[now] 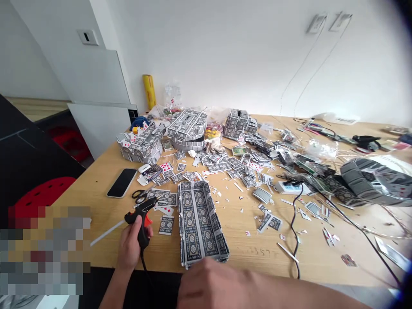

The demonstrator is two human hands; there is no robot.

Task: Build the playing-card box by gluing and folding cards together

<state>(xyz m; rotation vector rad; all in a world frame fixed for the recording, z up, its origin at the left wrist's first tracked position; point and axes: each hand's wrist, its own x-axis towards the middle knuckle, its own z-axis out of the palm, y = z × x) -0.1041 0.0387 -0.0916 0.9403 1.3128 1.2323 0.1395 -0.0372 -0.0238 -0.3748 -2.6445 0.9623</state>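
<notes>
My left hand (129, 243) is wrapped around a black hot glue gun (142, 221) with an orange trigger. The nozzle points up and right, a white glue stick (107, 233) protrudes at the back, and a cord hangs below. Just right of it lies a long open box (199, 219) made of playing cards with dark patterned backs. My right hand (207, 281) is at the box's near end, knuckles toward me; its fingers are hidden, so I cannot tell whether it grips the rim. A single patterned card (166, 225) lies between the glue gun and the box.
Black scissors (140, 196) and a phone (122, 183) lie at the left. Finished card boxes (186, 124) stand at the back. Loose cards and scraps (238, 165) cover the middle. A power strip (291, 187) with black cables (294, 214) sits right. A red stool (45, 191) stands beside the table.
</notes>
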